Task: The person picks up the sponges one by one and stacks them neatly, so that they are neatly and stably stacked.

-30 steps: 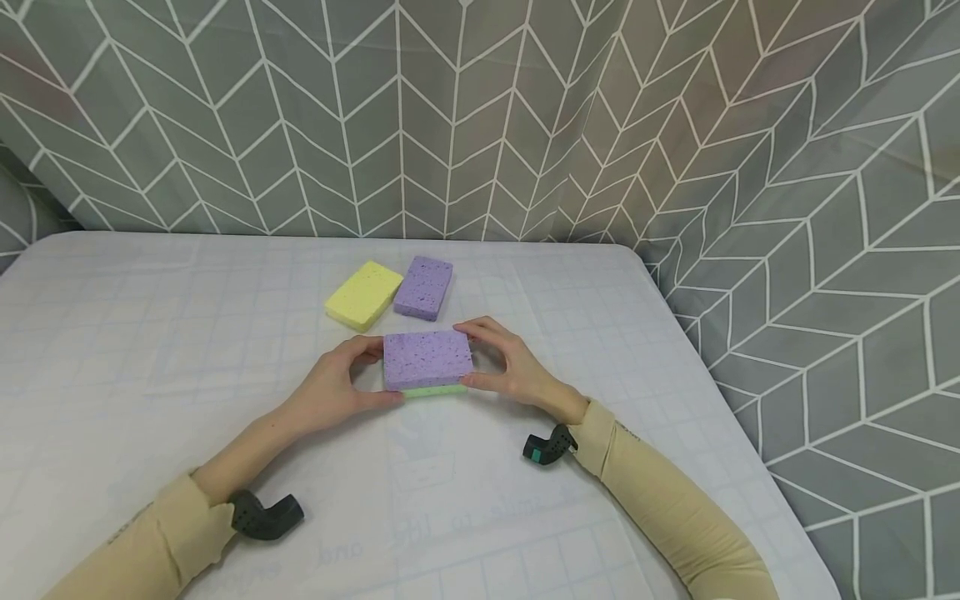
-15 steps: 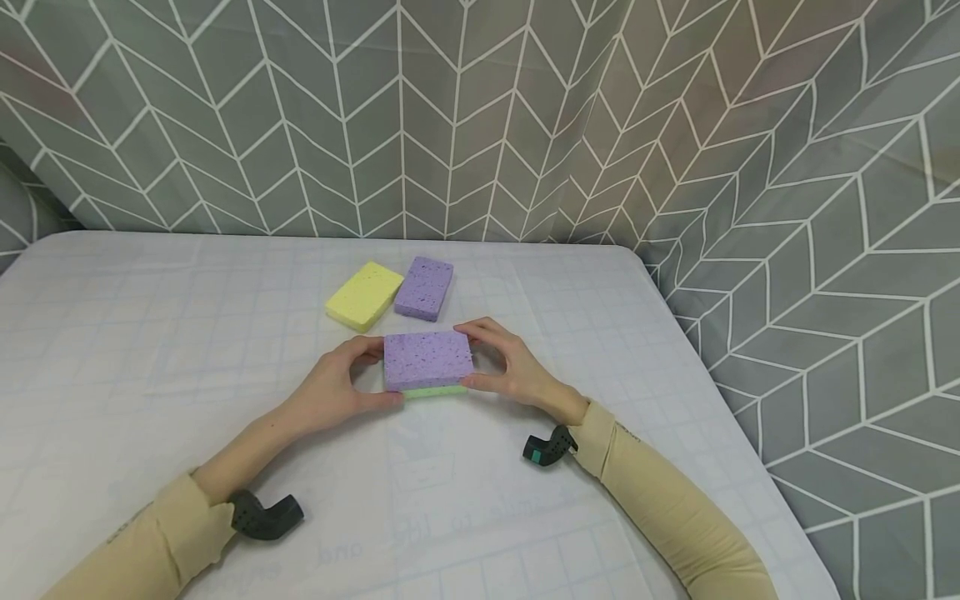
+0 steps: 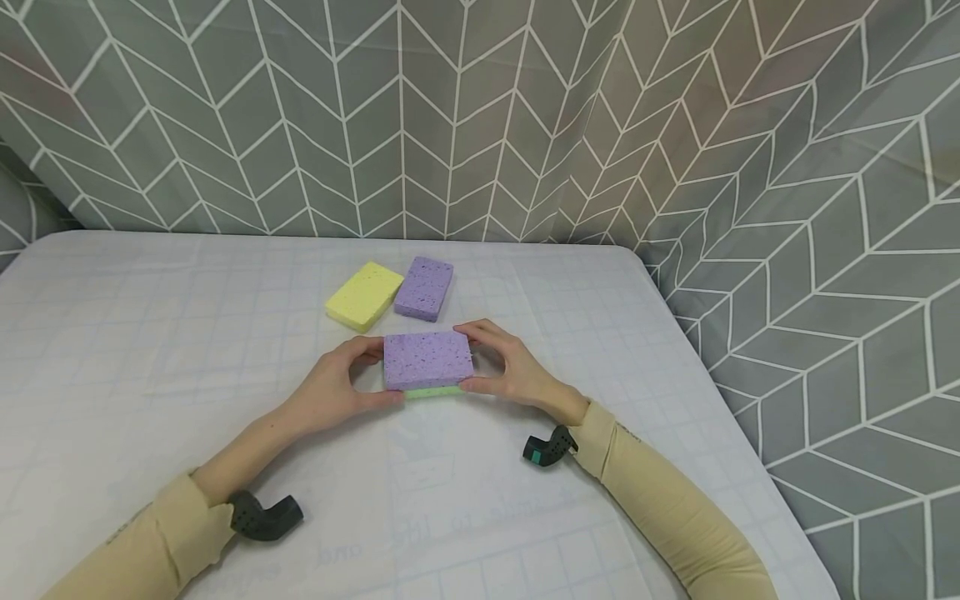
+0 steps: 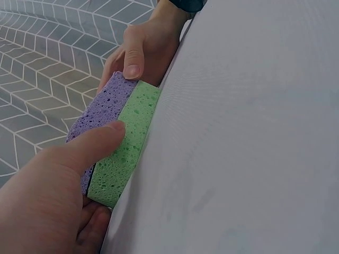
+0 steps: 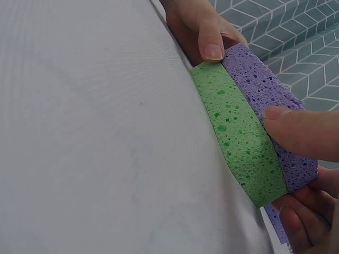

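A purple sponge [image 3: 427, 360] lies flat on top of a green sponge [image 3: 433, 392], whose front edge peeks out below it in the head view. Both wrist views show the green sponge [image 4: 123, 151] resting on the table with the purple one stacked over it. My left hand [image 3: 337, 379] grips the left end of the stack, thumb at the near side across the green sponge. At the right end my right hand [image 3: 510, 367] pinches the purple sponge [image 5: 265, 90], its thumb on the near face and fingers behind.
Behind the stack a yellow sponge [image 3: 365, 296] and another purple sponge [image 3: 424, 287] lie side by side on the white-covered table [image 3: 187, 333]. A grey patterned curtain [image 3: 420, 117] hangs along the back and right edges.
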A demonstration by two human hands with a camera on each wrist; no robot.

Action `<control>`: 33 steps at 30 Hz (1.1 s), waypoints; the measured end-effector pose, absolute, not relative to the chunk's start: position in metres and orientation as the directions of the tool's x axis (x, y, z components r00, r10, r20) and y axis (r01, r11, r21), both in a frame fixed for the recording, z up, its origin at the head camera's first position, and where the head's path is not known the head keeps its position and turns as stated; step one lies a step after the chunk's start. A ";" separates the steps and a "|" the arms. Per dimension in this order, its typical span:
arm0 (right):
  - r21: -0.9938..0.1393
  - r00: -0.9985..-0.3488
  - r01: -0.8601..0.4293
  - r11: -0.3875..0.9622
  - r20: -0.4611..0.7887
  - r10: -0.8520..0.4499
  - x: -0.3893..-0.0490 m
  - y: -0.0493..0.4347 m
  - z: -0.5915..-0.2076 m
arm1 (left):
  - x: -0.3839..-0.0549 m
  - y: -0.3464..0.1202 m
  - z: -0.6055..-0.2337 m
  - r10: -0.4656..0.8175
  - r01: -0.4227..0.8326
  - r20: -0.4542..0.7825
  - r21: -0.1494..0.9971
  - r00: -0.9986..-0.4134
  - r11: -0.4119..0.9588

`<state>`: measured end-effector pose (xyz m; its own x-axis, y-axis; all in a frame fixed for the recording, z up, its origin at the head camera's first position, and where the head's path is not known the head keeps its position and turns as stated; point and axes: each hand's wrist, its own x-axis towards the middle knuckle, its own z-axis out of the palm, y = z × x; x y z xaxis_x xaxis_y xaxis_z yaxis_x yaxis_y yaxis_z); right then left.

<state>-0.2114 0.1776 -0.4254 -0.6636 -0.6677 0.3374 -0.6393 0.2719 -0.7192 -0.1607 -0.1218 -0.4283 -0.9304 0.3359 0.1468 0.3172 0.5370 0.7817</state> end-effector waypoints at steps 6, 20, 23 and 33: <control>-0.711 -0.664 -0.640 0.291 0.322 -0.675 -0.211 0.178 -0.425 | -0.161 -0.122 -0.428 0.337 0.317 0.146 0.783 -0.930 0.536; -0.706 -0.655 -0.651 0.278 0.337 -0.676 -0.211 0.179 -0.427 | -0.158 -0.123 -0.430 0.334 0.287 0.147 0.859 -0.931 0.423; -0.709 -0.657 -0.648 0.280 0.333 -0.676 -0.210 0.179 -0.427 | -0.158 -0.123 -0.431 0.327 0.278 0.150 0.877 -0.933 0.393; -0.710 -0.658 -0.644 0.284 0.326 -0.679 -0.210 0.179 -0.428 | -0.157 -0.123 -0.431 0.329 0.298 0.178 0.883 -0.927 0.363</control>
